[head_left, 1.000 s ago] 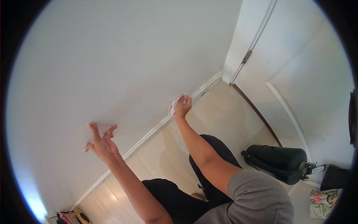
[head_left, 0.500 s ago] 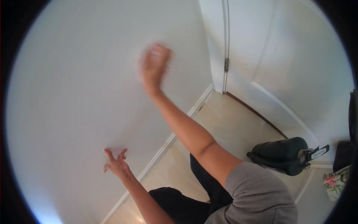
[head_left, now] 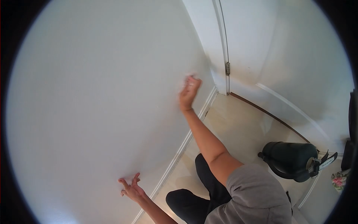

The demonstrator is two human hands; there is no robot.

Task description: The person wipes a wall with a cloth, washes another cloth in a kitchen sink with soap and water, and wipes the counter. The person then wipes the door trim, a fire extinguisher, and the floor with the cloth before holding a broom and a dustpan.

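Note:
My left hand (head_left: pixel 132 189) rests on the pale wall (head_left: pixel 93 104), low down near the baseboard. Its fingers are spread and nothing is in them. Farther up and to the right, my right hand (head_left: pixel 190 92) is at the wall close to the door corner. Its fingers are curled inward and smeared by motion. A whitish patch shows among those fingertips, but its kind is too blurred to name.
A white door (head_left: pixel 291 59) with a metal hinge (head_left: pixel 228 68) stands right of the wall. A dark fire extinguisher (head_left: pixel 291 158) is on the pale floor (head_left: pixel 238 121) at the right. White baseboard (head_left: pixel 179 153) runs along the wall. Floral fabric (head_left: pixel 339 181) shows at the right edge.
My right hand has moved down and right across the wall, nearer the door corner. My left hand appears lower and farther right, still spread. The view has shifted slightly.

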